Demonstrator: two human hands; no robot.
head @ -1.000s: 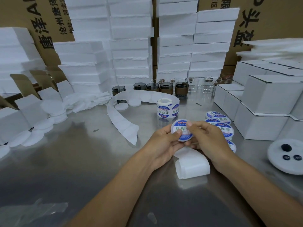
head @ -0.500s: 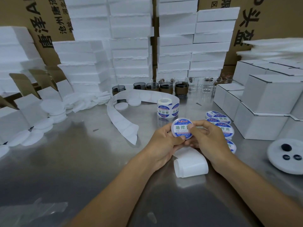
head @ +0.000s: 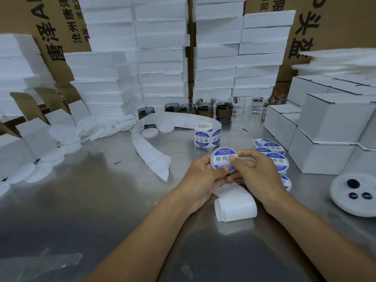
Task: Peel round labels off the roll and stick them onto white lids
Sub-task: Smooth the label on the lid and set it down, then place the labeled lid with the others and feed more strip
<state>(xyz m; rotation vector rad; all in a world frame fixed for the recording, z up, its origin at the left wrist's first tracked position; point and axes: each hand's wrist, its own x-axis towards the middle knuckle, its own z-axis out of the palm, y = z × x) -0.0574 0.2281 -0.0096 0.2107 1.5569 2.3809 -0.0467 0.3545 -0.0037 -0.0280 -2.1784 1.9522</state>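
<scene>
Both hands hold one white lid (head: 220, 158) with a round blue-and-white label on its face, tilted toward me above the steel table. My left hand (head: 200, 180) grips its left and lower rim. My right hand (head: 257, 175) holds the right side, thumb pressing on the label. The label roll (head: 206, 135) stands behind them, its empty backing strip (head: 150, 151) curling off to the left. Several labelled lids (head: 273, 153) lie to the right, partly behind my right hand. A stack of plain white lids (head: 236, 205) lies on its side below my hands.
White foam blocks and cardboard cartons wall off the back. Small white boxes (head: 325, 139) are stacked at right, with a white disc with dark holes (head: 354, 194) in front. Loose white discs (head: 61, 137) spread along the left. Dark and clear glass jars (head: 205, 108) line the back.
The lid has been tipped up slightly and my right thumb has slid across the label's right side. Both hands stay in nearly the same place.
</scene>
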